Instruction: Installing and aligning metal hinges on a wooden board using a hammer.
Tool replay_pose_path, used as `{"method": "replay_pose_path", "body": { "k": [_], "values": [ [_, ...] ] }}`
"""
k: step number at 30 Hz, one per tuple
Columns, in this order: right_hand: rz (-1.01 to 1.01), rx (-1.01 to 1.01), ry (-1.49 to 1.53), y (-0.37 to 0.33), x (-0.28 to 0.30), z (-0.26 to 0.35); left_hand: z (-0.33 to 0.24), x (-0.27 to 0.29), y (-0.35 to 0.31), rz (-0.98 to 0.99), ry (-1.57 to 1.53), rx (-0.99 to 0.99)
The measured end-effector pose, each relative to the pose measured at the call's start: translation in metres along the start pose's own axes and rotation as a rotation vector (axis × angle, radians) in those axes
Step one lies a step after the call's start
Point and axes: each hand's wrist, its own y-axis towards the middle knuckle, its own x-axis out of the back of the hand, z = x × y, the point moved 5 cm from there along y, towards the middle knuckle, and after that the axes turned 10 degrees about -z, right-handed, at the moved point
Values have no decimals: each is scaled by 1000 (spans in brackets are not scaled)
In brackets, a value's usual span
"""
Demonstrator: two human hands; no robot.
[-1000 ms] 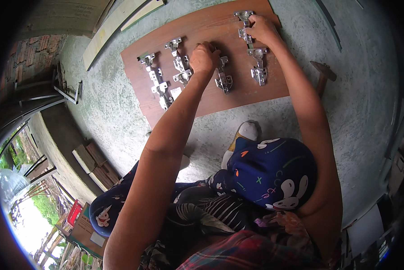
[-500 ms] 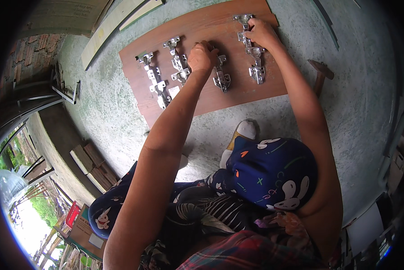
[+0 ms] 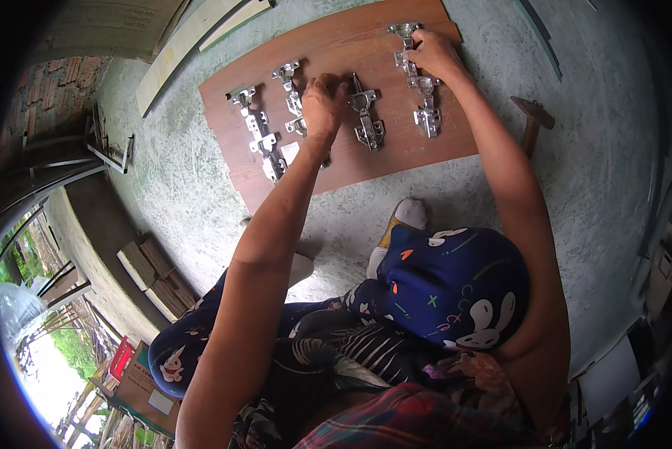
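Note:
Metal cabinet hinges lie in four rough columns on a brown wooden board. My left hand [image 3: 324, 105] is over the middle of the board, between the second column of hinges [image 3: 287, 72] and the third column [image 3: 367, 120]. Its fingers are curled downward, and whatever they hold is hidden beneath them. At the far right, my right hand [image 3: 433, 57] has thumb and fingers closed around the upper part of a column of cabinet hinges [image 3: 425, 93]. The leftmost column of hinges [image 3: 258, 135] lies untouched by either hand.
The brown board [image 3: 396, 165] rests on a rough grey floor. A hammer [image 3: 532, 120] lies off its right edge. A small white label [image 3: 289, 152] is near the second column. Long pale strips [image 3: 186, 63] lie beyond the left side. My foot [image 3: 409, 215] is close to the near edge.
My left hand has shifted slightly left from the third column, uncovering the upper part of the hinges there. My right hand stays at the right column, almost unmoved.

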Motion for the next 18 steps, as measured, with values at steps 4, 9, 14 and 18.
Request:
{"method": "replay_pose_path", "body": {
  "k": [4,9,14,18],
  "values": [
    [-111,74,-57,2,3,-5,-28,10,-28,-79,-26,-233],
    [-138,81,-87,8,3,-8,-100,-26,-83,258,141,-768],
    [-168,105,-62,5,3,-4,-124,-68,-101,425,328,-833],
    [-88,0,-34,5,2,-13,-113,-89,-104,512,407,-793]
  ]
}}
